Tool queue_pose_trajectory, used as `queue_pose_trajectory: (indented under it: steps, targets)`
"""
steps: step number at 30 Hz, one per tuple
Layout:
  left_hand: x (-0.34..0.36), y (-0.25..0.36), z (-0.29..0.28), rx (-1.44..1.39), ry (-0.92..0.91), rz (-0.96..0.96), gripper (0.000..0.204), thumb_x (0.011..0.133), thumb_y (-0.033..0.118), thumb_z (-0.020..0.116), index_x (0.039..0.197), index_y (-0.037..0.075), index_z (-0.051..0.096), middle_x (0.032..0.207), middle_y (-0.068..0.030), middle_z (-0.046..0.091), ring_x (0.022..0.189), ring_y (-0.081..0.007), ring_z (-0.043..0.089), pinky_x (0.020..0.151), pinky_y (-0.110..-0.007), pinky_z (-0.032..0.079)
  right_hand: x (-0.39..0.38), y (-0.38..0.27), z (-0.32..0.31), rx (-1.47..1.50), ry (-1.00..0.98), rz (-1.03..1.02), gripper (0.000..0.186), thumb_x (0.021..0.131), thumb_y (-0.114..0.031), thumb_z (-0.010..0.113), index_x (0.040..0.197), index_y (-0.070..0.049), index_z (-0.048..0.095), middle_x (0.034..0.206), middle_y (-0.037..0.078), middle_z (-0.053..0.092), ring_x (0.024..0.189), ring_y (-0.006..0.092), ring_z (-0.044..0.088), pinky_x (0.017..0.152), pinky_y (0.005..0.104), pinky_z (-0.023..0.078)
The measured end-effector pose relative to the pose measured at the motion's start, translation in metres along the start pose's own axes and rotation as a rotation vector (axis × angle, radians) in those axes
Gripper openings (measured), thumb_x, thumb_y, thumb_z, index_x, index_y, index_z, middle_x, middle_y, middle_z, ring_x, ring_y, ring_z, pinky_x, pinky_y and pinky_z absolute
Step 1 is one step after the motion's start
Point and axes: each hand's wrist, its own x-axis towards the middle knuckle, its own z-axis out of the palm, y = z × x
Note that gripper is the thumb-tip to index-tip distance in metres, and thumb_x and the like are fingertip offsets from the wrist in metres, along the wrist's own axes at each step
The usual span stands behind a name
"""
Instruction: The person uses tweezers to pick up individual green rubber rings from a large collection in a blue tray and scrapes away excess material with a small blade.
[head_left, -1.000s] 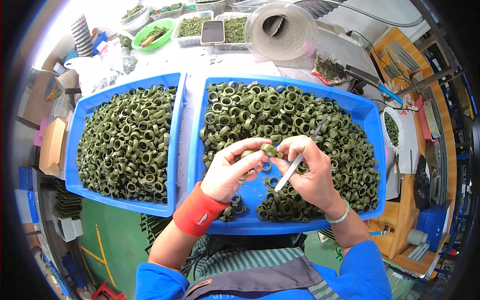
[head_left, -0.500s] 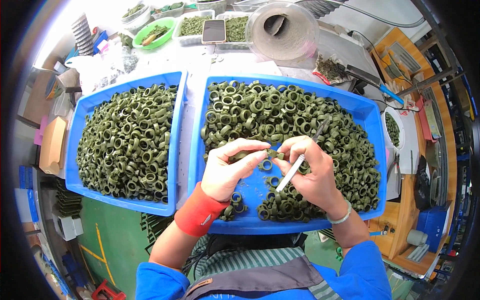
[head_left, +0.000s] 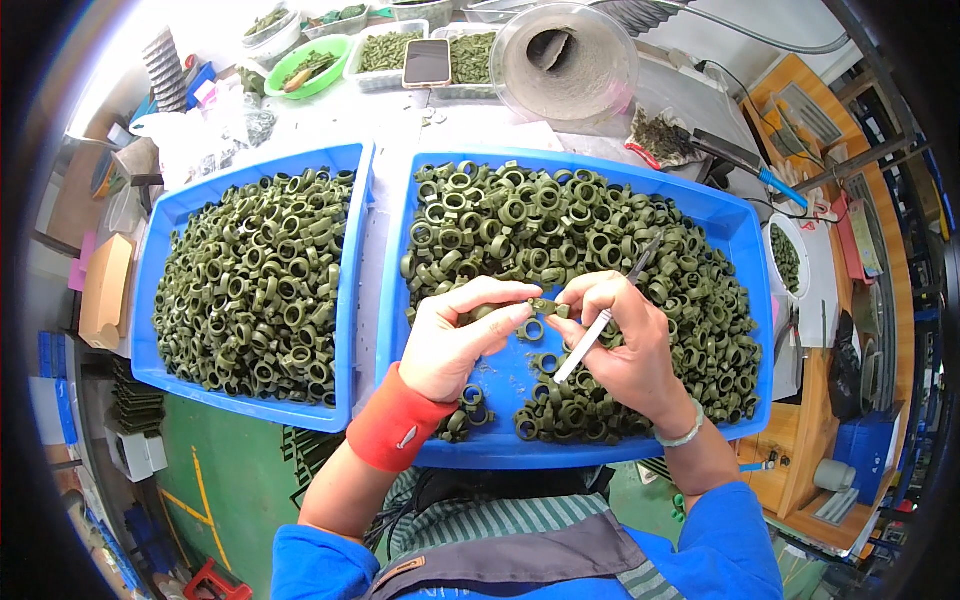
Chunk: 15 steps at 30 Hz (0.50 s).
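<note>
Head view: both hands' fingers pinch one green ring (head_left: 545, 306) over blue trays (head_left: 745, 260) on a cluttered white bench (head_left: 395, 125).

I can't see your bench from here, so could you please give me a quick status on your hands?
Left hand pinching green ring. Right hand on same ring, holding a slim tool. Both over right blue tray of rings; nothing blocking.

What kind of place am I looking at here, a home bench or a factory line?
Most likely a small factory workbench for parts finishing: two blue trays heaped with identical olive-green rings, and the right hand holding a thin tool beside one ring pinched in the left hand.
</note>
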Motion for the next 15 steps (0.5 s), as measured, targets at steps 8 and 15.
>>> queue_pose_trajectory:
  steps: [8, 15]
  targets:
    - [0.0025, -0.0070, -0.0058, -0.213, -0.080, 0.010, 0.023, 0.094, 0.003, 0.063, 0.116, -0.004, 0.065, 0.084, -0.0002, 0.055, 0.067, -0.0043, 0.043, 0.055, -0.020, 0.032, -0.0022, 0.0015, 0.0009, 0.389, -0.012, 0.241, 0.032, 0.081, 0.004, 0.075, 0.093, -0.005, 0.047, 0.095, 0.005, 0.063, 0.077, 0.0076, 0.056, 0.068, 0.0236, 0.049]
    - [0.0004, -0.0028, -0.0020, -0.045, -0.038, 0.029, 0.022, 0.094, 0.003, 0.062, 0.115, -0.005, 0.065, 0.082, -0.0007, 0.056, 0.065, -0.0046, 0.043, 0.055, -0.020, 0.032, -0.0032, 0.0034, -0.0003, 0.370, -0.052, 0.262, 0.031, 0.083, 0.004, 0.074, 0.093, -0.006, 0.046, 0.095, 0.005, 0.061, 0.079, 0.0064, 0.055, 0.070, 0.0235, 0.049]
